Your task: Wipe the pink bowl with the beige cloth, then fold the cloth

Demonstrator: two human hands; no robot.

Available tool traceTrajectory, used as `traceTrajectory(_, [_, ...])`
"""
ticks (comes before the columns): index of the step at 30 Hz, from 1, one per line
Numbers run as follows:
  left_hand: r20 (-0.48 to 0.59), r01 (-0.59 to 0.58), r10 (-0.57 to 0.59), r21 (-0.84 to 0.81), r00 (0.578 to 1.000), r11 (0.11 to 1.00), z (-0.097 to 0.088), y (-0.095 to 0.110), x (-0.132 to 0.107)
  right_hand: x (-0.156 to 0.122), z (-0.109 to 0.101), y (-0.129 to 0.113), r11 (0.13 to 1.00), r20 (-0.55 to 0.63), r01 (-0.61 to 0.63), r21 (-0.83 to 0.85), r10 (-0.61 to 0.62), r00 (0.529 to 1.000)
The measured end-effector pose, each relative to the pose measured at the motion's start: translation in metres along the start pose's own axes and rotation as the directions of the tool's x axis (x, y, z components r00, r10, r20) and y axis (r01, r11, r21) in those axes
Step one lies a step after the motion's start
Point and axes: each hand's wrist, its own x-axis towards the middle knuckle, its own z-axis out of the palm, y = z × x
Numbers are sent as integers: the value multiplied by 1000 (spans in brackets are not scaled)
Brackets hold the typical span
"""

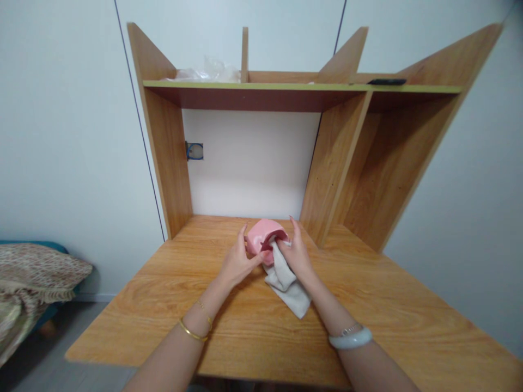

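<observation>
A pink, glossy, hollow vessel (260, 233), perhaps a cup or small bowl, is tilted with its opening toward me and to the right. My left hand (240, 260) grips it from the left, with the thumb at the lower rim. In my right hand (297, 255) is a pale grey cloth (289, 291), pinched by the thumb at the opening. Part of the cloth is tucked inside the vessel, and the rest drapes down toward the desk. Some of my right fingers are hidden behind the vessel and cloth.
The wooden desk (163, 305) carries a shelf unit (253, 93) along its back. Clear plastic bags (208, 72) and a dark flat object (387, 81) lie on the upper shelf. An open socket box (195, 151) shows at the back left. A patterned cover (41, 272) is at far left.
</observation>
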Motion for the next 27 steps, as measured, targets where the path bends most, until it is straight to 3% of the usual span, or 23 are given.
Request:
traceTrajectory(3, [65,-62,73,-158,995,985,8,-2,-2,1,2,1,996,-56,-39,76,43,997])
traceTrajectory(6, [92,-41,61,-210,994,977,11,-3,-3,2,6,5,989,-55,-88,115,95,994])
traceTrajectory(11, [79,21,-9,-152,997,988,10,-4,-2,2,14,18,974,31,-164,156,161,986])
traceTrajectory(17, [18,-8,9,-61,1000,998,9,-4,-2,2,18,22,941,121,-252,227,229,966])
traceTrajectory(23, [2,-24,24,-35,1000,999,8,-2,-2,2,22,25,920,166,-245,305,202,965])
traceTrajectory(27, [18,-34,34,-17,999,999,7,3,-4,4,24,31,932,140,-250,262,219,966])
